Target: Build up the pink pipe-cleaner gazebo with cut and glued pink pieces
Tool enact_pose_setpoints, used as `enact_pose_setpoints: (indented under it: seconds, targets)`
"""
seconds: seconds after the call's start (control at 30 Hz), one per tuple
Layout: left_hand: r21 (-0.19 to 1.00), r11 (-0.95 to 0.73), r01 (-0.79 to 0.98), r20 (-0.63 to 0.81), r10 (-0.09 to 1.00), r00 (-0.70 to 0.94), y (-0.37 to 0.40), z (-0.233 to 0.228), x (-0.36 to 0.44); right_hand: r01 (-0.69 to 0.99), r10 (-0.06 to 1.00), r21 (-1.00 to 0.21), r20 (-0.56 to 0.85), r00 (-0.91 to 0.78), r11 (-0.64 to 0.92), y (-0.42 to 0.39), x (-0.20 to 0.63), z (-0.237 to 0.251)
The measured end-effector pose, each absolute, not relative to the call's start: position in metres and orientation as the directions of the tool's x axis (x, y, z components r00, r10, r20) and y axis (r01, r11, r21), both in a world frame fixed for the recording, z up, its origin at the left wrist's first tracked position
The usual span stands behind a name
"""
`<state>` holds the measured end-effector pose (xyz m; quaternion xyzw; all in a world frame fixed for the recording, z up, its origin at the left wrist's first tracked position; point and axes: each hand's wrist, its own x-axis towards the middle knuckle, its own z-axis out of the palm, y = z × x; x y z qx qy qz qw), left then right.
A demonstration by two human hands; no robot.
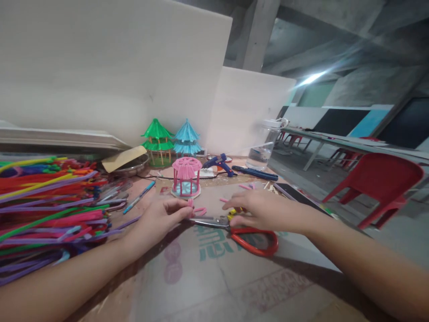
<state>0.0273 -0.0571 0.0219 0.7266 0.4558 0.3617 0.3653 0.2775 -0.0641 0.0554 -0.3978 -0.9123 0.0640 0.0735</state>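
A pink stem (197, 210) was pinched in the left hand (161, 219), its bent end held just above the scissors (241, 230) lying between both hands. The right hand (258, 210) rested loosely on the scissors' red handle, fingers extended, gripping nothing. A pink pavilion (186, 177) stood just beyond, within reach.

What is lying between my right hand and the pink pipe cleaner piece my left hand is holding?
Only the red-handled scissors lie between, blades toward the left hand; the right hand rests over them. The pink pipe cleaner piece is otherwise unblocked.

white boards (117, 76), concrete ceiling (335, 31), red chair (378, 183); long table (351, 145)
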Motion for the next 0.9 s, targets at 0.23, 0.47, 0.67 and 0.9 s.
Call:
enact_pose_setpoints:
  seconds: [0.23,0.47,0.67,0.9]
  targets:
    - [0.809,-0.354,0.469,0.205,0.918,0.340,-0.055,0.022,0.027,0.475,0.848,-0.740,0.246,-0.469,0.477,-0.053,0.226,0.027]
    - [0.784,-0.373,0.497,0.217,0.913,0.344,-0.049,0.026,0.029,0.213,0.875,-0.919,0.216,-0.434,0.333,-0.040,0.206,0.011]
    - [0.738,-0.410,0.536,0.238,0.901,0.362,-0.048,0.021,0.026,0.303,0.828,-0.823,0.311,-0.466,0.480,-0.041,0.203,0.009]
    - [0.688,-0.466,0.556,0.331,0.884,0.331,-0.044,0.022,0.026,0.681,0.794,-0.448,0.122,-0.595,0.579,-0.025,0.260,0.072]
